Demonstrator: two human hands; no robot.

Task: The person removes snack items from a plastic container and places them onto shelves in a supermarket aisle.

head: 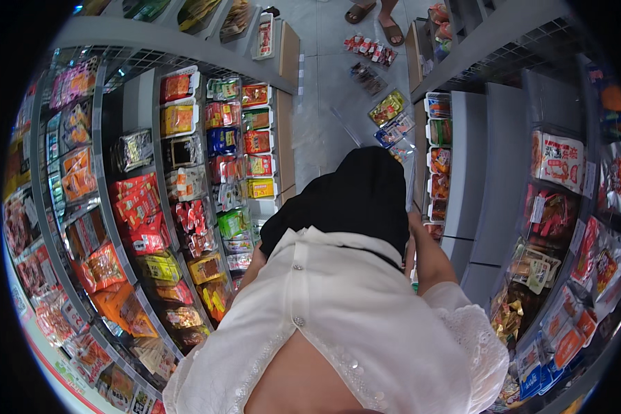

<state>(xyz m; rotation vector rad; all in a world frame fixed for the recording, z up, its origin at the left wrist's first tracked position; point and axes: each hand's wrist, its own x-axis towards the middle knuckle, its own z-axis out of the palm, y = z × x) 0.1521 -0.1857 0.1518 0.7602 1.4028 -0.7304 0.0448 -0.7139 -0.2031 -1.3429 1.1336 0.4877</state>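
Note:
My left forearm point(252, 269) runs down beside the black garment point(346, 191) over my bent legs, and my left hand is hidden behind it. On the other side, my right forearm point(434, 259) reaches to the lower right shelf. Only a little skin near the wrist shows there, so what my right hand touches cannot be made out. Nearest to it are white baskets of packaged snacks point(438, 186). Before me on the floor lie a yellow-green snack packet point(387, 108), a blue-and-white packet point(395, 129) and a clear plastic strip point(348, 127).
Shelves of bagged snacks point(139, 207) line my left side. Grey shelf boards point(466, 165) and more bagged snacks point(558, 163) stand on the right. Farther along the tiled aisle point(315, 119) lie red packets point(370, 50) and dark packets point(367, 78), near another person's sandalled feet point(390, 31).

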